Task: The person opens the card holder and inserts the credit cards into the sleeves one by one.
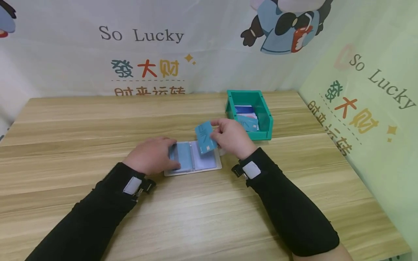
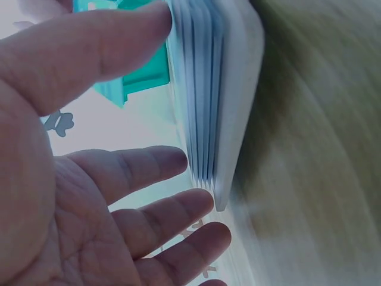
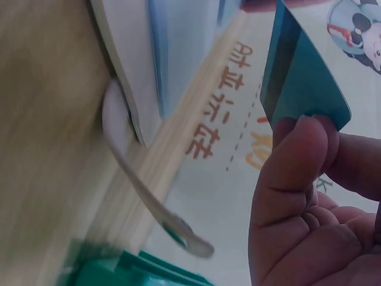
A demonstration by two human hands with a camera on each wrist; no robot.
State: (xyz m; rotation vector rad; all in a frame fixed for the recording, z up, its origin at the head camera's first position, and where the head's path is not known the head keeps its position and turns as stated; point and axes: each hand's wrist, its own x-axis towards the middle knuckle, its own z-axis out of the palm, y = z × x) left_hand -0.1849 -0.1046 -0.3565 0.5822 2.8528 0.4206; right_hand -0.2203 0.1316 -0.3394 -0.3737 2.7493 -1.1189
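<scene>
The right hand (image 1: 234, 137) pinched a blue card (image 1: 205, 137) above an open card holder (image 1: 206, 162) on the counter (image 1: 196, 214), while the left hand (image 1: 151, 156) touched the holder's left edge with spread fingers (image 2: 143, 168).

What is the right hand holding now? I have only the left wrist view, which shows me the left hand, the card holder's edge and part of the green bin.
Observer: In the head view, the right hand pinches a blue printed card.

Operator: Thank you. Is this card inside a sleeve of the card holder?

Observer: No. The right wrist view shows it in the air, with a gap between it and the card holder.

Operator: I understand. And what does the green bin contain?

Observer: The head view shows more cards inside the green bin, at least one of them also blue.
</scene>
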